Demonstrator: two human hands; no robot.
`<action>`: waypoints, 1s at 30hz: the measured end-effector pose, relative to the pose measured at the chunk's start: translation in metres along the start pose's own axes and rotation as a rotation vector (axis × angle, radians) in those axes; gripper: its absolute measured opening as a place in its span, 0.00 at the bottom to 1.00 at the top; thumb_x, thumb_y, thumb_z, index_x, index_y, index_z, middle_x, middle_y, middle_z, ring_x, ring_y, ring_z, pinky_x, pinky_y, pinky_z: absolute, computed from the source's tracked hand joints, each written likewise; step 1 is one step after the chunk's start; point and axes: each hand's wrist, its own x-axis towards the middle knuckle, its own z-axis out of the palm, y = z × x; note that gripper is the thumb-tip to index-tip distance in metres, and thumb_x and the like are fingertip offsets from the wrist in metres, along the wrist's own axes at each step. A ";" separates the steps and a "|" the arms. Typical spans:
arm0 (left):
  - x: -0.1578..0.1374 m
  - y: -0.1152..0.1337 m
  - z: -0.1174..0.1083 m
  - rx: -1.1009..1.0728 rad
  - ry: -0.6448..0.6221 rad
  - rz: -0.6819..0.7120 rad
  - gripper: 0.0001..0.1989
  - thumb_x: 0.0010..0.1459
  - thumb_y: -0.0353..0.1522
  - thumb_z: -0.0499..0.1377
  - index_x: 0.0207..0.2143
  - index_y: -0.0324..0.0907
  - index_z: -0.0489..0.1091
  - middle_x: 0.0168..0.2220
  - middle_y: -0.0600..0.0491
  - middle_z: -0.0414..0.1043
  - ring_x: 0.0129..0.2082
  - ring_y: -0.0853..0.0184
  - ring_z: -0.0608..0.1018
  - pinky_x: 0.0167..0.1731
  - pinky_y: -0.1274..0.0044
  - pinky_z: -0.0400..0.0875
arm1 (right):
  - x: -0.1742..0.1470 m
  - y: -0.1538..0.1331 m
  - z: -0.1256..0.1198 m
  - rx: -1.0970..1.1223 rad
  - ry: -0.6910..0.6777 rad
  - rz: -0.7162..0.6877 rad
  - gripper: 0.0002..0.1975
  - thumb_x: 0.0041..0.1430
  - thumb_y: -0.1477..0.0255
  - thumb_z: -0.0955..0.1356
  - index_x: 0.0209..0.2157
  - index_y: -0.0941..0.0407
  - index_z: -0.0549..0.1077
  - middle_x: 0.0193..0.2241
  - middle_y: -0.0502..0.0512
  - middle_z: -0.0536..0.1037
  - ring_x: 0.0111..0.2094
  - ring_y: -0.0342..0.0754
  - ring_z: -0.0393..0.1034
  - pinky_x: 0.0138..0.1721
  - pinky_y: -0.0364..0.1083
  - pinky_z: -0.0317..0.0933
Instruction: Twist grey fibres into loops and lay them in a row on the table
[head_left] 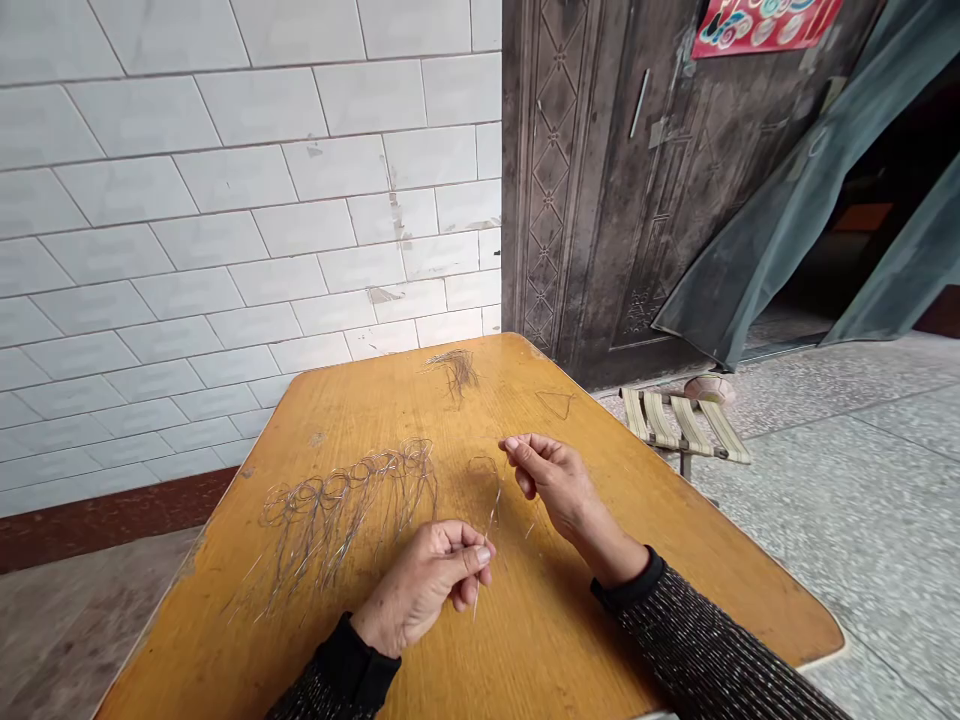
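Thin wire (495, 508) slants up btwn the two hands, above the middle of the worktop (360, 400). Far L: white tiled wall (225, 180) w/ a dark red skirting (112, 515) at its base. Next, on L half of the worktop, a row of looped wires (335, 487): round loops at the far end, loose tails trailing toward the person, neighbours overlapping. R of these, L hand (431, 580), dark cuff, thumb & index fingers closed on the wire's lower part, tail poking out below. Near the far edge, approx. centre, a bundle of wires (459, 370) lies in a heap, well apart from the row. Then R hand (555, 480), higher up, thumb & index fingers pinched tight on the wire's upper part; exact contact v. fine, hard to see. Beyond R hand, a single wire loop (555, 414) lies flat. Farther R: dark carved door (577, 200) w/ red poster (772, 25) up top, strap-seat stool (682, 420) just beside the worktop, grey-blue curtain (780, 220), speckled floor (862, 480).
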 end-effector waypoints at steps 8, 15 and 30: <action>0.002 0.014 -0.018 -0.196 0.172 0.230 0.11 0.47 0.35 0.63 0.29 0.37 0.67 0.23 0.56 0.68 0.17 0.79 0.64 0.18 0.84 0.54 | -0.017 0.013 0.016 -0.135 -0.370 0.089 0.21 0.52 0.55 0.63 0.19 0.60 0.66 0.13 0.47 0.67 0.10 0.35 0.56 0.12 0.37 0.47; 0.007 0.012 -0.018 -0.393 0.162 0.323 0.11 0.46 0.34 0.64 0.29 0.37 0.67 0.25 0.56 0.67 0.21 0.78 0.66 0.23 0.84 0.59 | -0.034 0.022 0.031 -0.102 -0.570 0.216 0.19 0.48 0.57 0.67 0.25 0.61 0.68 0.18 0.48 0.72 0.10 0.34 0.60 0.12 0.35 0.51; 0.007 0.008 -0.009 -0.117 0.421 0.418 0.09 0.54 0.34 0.53 0.34 0.37 0.67 0.37 0.49 0.68 0.25 0.74 0.69 0.20 0.83 0.61 | 0.051 0.001 0.023 0.209 -0.211 0.251 0.07 0.46 0.74 0.70 0.22 0.63 0.69 0.13 0.47 0.70 0.08 0.33 0.55 0.09 0.34 0.47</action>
